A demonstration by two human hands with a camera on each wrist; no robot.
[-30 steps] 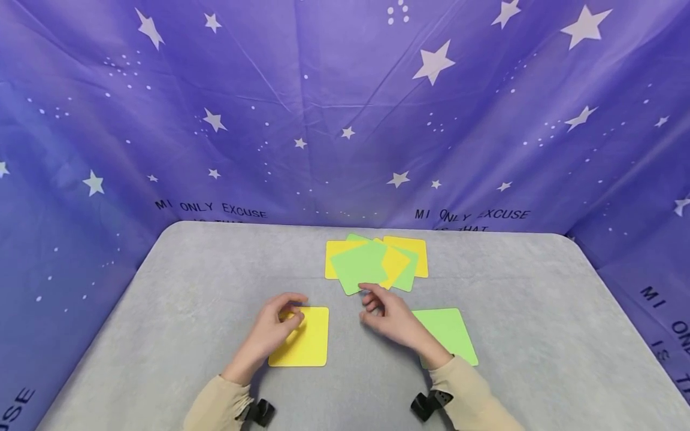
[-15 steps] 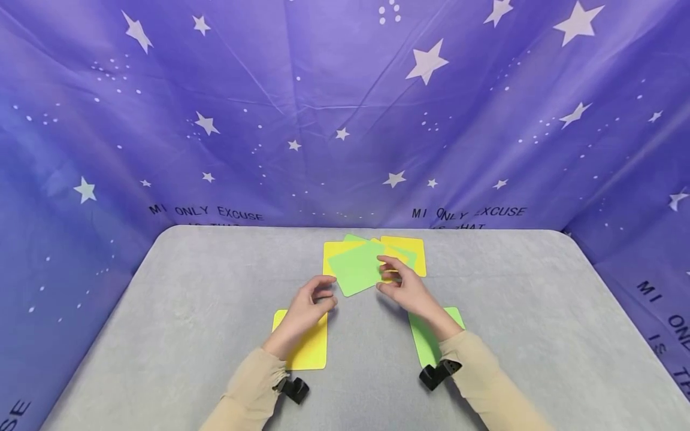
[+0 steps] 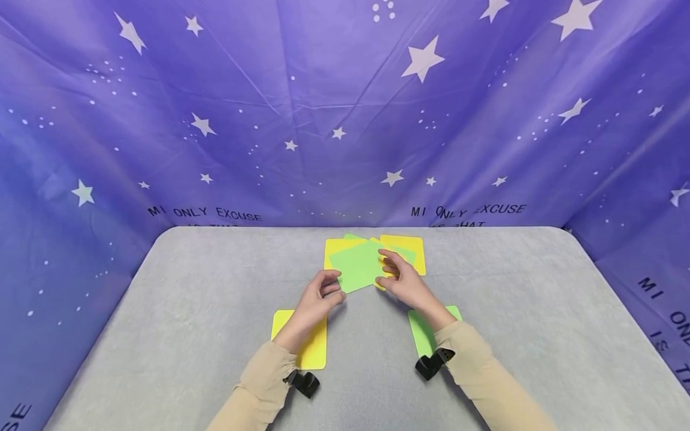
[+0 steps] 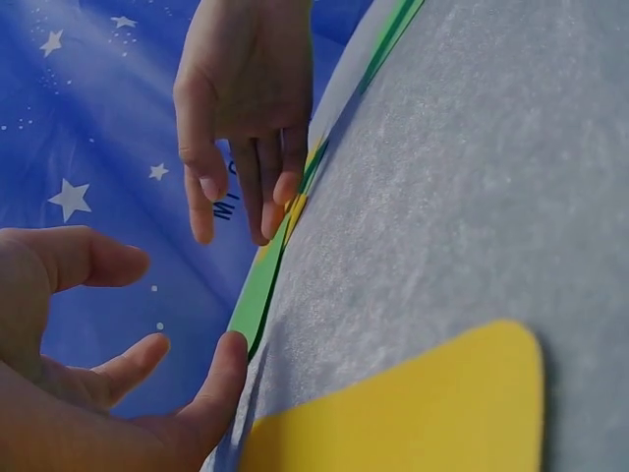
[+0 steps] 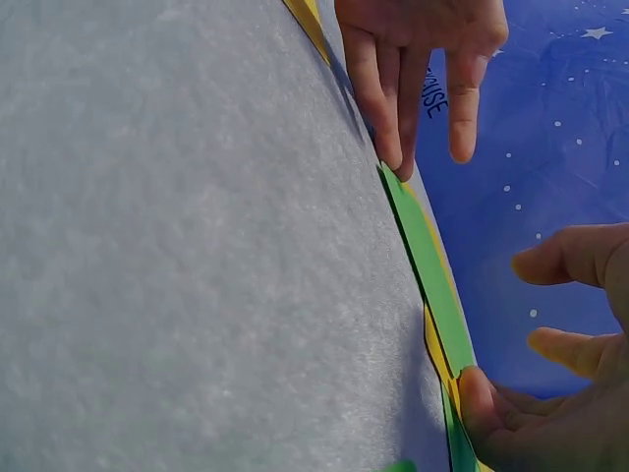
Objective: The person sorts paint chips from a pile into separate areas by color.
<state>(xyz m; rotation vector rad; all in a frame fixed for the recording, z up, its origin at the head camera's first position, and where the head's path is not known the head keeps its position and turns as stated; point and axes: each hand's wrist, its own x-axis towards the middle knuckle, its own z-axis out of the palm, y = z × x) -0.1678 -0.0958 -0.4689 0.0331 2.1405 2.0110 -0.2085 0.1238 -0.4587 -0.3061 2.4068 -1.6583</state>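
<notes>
A green card (image 3: 357, 266) lies on top of a fanned pile of yellow and green cards at the back middle of the table. My left hand (image 3: 319, 297) is at the green card's left end, with its fingers loosely bent and spread. My right hand (image 3: 405, 284) is over the pile at that card's right end, its fingers also loosely bent. In the left wrist view, the left thumb (image 4: 224, 379) meets the near edge of the green card. The right thumb (image 5: 479, 398) meets the card's edge in the right wrist view. Neither hand visibly pinches it.
A yellow card (image 3: 314, 347) lies under my left wrist. Beneath my right forearm is another green card (image 3: 422, 334), partly hidden. The grey table (image 3: 188, 323) ends at a purple star-patterned curtain (image 3: 302, 120).
My left hand has moved forward and right from above the yellow card to the pile. My right hand has shifted forward and right over it. The head view has turned slightly.
</notes>
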